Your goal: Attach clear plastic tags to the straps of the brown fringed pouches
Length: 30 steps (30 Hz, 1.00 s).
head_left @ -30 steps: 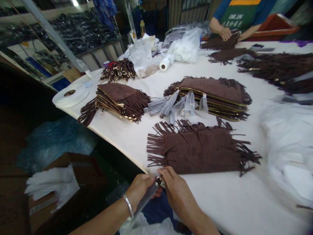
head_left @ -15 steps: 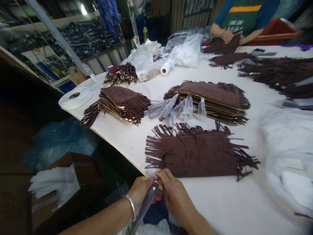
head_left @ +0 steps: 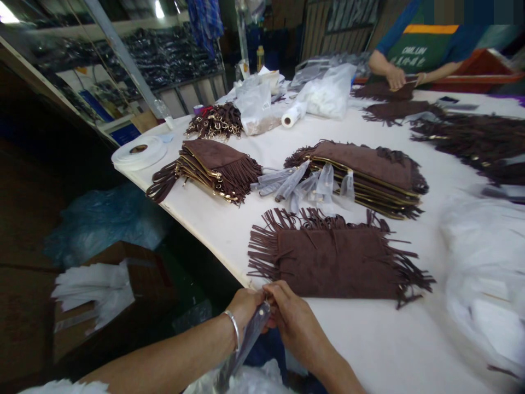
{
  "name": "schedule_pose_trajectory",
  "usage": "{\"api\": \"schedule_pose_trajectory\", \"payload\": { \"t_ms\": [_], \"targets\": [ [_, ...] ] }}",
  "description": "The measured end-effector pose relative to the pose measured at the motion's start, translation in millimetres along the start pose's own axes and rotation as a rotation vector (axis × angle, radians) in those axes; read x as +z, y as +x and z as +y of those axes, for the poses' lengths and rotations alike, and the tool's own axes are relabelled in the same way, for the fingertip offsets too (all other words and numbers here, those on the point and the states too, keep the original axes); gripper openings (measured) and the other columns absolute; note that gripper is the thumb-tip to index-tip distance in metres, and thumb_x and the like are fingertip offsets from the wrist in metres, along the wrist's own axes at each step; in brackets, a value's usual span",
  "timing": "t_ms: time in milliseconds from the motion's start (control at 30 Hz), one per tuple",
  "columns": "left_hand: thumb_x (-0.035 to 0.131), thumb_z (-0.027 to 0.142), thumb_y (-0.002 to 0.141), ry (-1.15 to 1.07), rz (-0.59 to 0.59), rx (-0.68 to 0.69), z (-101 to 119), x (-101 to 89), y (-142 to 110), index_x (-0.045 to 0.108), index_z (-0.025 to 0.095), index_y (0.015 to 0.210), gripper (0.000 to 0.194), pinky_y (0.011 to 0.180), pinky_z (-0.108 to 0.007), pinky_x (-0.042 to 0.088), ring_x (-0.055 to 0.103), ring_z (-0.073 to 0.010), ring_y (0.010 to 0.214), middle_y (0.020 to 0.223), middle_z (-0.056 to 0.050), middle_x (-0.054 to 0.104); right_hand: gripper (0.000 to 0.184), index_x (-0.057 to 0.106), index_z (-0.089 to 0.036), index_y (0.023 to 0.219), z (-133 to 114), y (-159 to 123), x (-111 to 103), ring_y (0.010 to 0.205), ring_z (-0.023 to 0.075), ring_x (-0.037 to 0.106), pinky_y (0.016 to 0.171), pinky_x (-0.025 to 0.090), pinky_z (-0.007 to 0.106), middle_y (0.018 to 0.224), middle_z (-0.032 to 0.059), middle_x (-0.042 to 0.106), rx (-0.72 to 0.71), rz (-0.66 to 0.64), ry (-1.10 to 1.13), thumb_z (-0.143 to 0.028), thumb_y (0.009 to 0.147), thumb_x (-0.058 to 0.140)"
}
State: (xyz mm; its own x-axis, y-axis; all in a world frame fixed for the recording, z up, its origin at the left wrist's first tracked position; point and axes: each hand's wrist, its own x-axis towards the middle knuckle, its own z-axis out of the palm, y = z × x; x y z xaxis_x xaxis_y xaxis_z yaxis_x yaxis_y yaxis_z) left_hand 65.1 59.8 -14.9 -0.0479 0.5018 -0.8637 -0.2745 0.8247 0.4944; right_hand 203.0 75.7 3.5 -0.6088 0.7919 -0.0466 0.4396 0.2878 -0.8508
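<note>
Clear plastic is covering the dark strap [head_left: 251, 336] that you are holding at its metal-fitted end, just off the bench [head_left: 369, 345] beside its near left edge. Your left hand [head_left: 245, 305] and right hand [head_left: 292, 312] are coming together there, the fingers of both pinching that end; your fingers are hiding part of the fitting. Below them, the strap is slanting down toward you, past the silver bracelet [head_left: 233, 329] on your left wrist.

Just beyond your hands, a brown fringed pouch [head_left: 334, 265] is lying flat near the bench's near edge, its fringe spreading at both sides and along the far side. Behind it, a stack of pouches [head_left: 369, 167] with gold zips is sitting, with plastic-covered straps [head_left: 293, 183] spreading from its left side. A smaller pile of pouches [head_left: 213, 156] is resting close to the left edge, near a wide white roll [head_left: 139, 153].

A big clear bag [head_left: 484, 273] is filling the bench's right side. Toward the far edge, loose straps [head_left: 217, 121] are lying in a heap beside plastic bags, and across the bench a person [head_left: 430, 54] is handling another brown piece [head_left: 388, 90]. Below the left edge, an open cardboard box [head_left: 150, 276] is holding white sheets [head_left: 98, 287].
</note>
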Motion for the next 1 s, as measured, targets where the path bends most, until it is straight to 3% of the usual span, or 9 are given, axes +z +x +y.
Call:
{"api": "schedule_pose_trajectory", "payload": {
  "t_ms": [233,367,533,733,867,1000],
  "targets": [
    [0.059,0.039,0.076,-0.056,-0.061,0.039,-3,-4.7,4,0.06,0.014,0.069,0.026,0.047,-0.027,0.039,0.056,-0.0159,0.044,0.052,-0.002,0.059,0.052,0.051,-0.02,0.113,-2,2,13,0.097,0.0158,0.055,0.085,0.045,0.026,0.109,0.0051,0.054,0.023,0.022,-0.084,0.007,0.069,0.043],
    [0.066,0.042,0.071,-0.128,-0.24,0.063,-2,-19.4,-3,0.063,0.011,0.07,0.031,0.054,-0.028,0.043,0.057,-0.0152,0.05,0.058,-0.004,0.062,0.05,0.05,-0.02,0.115,-3,2,17,0.099,0.0169,0.055,0.086,0.045,0.028,0.111,0.0068,0.053,0.027,0.043,-0.137,0.006,0.073,0.042],
    [0.069,0.019,0.068,-0.23,-0.451,0.027,-8,-42.6,-4,0.067,0.008,0.08,0.017,0.07,-0.031,0.048,0.065,-0.0188,0.068,0.074,-0.01,0.068,0.039,0.052,-0.019,0.112,-2,3,21,0.094,0.017,0.057,0.083,0.048,0.029,0.107,0.0069,0.055,0.021,0.088,-0.17,0.002,0.081,0.04],
    [0.069,0.023,0.071,-0.231,-0.404,-0.019,-17,-44.9,10,0.068,0.007,0.076,0.017,0.067,-0.033,0.051,0.066,-0.0193,0.064,0.069,-0.011,0.07,0.036,0.052,-0.018,0.112,-4,2,25,0.091,0.0172,0.059,0.078,0.049,0.029,0.106,0.0081,0.056,0.03,0.139,-0.201,0.0,0.083,0.038],
    [0.071,0.027,0.07,-0.201,-0.368,0.006,-15,-40.4,9,0.068,0.007,0.076,0.021,0.06,-0.028,0.051,0.065,-0.018,0.061,0.067,-0.011,0.07,0.03,0.053,-0.02,0.111,-10,-14,29,0.09,0.0183,0.061,0.078,0.05,0.031,0.105,0.0088,0.057,0.091,0.254,-0.167,-0.009,0.089,0.035],
    [0.074,0.028,0.065,-0.159,-0.321,0.054,-12,-34.9,9,0.065,0.008,0.068,0.022,0.05,-0.024,0.046,0.061,-0.0147,0.05,0.059,-0.009,0.066,0.021,0.059,-0.022,0.098,-14,-39,47,0.068,0.0175,0.064,0.065,0.052,0.027,0.079,0.004,0.064,0.281,0.386,0.058,-0.029,0.092,0.04]
  ]
}}
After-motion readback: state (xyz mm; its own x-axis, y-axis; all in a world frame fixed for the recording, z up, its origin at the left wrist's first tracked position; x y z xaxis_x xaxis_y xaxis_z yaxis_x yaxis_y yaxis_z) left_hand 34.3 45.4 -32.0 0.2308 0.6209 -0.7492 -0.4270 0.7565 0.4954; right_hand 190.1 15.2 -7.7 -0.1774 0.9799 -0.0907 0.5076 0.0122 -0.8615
